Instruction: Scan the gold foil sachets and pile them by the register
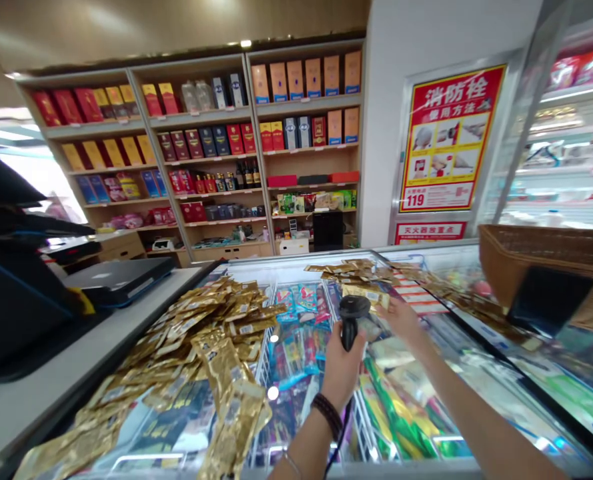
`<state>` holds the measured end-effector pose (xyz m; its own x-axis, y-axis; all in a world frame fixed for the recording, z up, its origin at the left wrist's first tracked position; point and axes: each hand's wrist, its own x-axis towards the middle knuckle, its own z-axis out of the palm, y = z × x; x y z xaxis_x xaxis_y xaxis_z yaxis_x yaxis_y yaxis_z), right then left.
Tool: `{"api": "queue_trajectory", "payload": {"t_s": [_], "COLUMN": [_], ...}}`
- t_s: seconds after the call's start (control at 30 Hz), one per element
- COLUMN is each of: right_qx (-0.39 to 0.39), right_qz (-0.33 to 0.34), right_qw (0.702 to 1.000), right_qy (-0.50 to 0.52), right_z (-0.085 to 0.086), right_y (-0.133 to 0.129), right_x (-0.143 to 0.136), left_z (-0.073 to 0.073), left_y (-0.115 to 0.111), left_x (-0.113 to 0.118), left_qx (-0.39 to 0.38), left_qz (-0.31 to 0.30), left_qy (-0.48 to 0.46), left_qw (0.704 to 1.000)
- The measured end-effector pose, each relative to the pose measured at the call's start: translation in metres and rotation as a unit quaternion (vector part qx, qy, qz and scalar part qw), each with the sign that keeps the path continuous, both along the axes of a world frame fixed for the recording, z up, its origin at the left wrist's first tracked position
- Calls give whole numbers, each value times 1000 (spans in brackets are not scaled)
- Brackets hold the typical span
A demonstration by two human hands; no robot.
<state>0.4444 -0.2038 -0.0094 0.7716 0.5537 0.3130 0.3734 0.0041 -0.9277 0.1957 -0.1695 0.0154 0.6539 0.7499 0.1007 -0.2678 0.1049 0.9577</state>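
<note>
Gold foil packet [369, 294]: right hand [400, 320] pinches its near end, towards the far edge of the glass-topped freezer [261, 270]. Left hand [343, 357] grips barcode scanner [354, 307]. Packet probably light, slick, pliable; hold by end.

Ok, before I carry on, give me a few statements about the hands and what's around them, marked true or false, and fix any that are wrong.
1. The left hand grips a black scanner. True.
2. The right hand is empty. False: it holds a gold packet.
3. A large pile of gold packets lies to the left of the scanner in the picture. True.
4. The wicker basket stands at the left edge of the view. False: it is at the right.
5. A dark bracelet is worn on the right wrist. False: it is on the left one.
6. A red and yellow poster is on the wall ahead. True.
</note>
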Motion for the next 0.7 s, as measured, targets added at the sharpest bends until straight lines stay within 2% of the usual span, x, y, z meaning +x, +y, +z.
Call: {"api": "queue_trajectory", "payload": {"t_s": [0.13, 0.57, 0.7], "right_qx": [-46, -49, -32], "right_qz": [15, 13, 23], "right_qw": [999, 998, 999], "right_qy": [-9, -27, -19], "right_z": [2, 2, 3], "right_y": [-4, -5, -5], "right_x": [-3, -7, -7], "left_z": [0, -8, -7], "left_y": [2, 6, 5], "left_x": [-7, -9, -10], "left_qx": [-2, 9, 13], "left_qz": [3, 0, -9], "left_qy": [7, 26, 25], "left_qw": [1000, 1000, 1000]}}
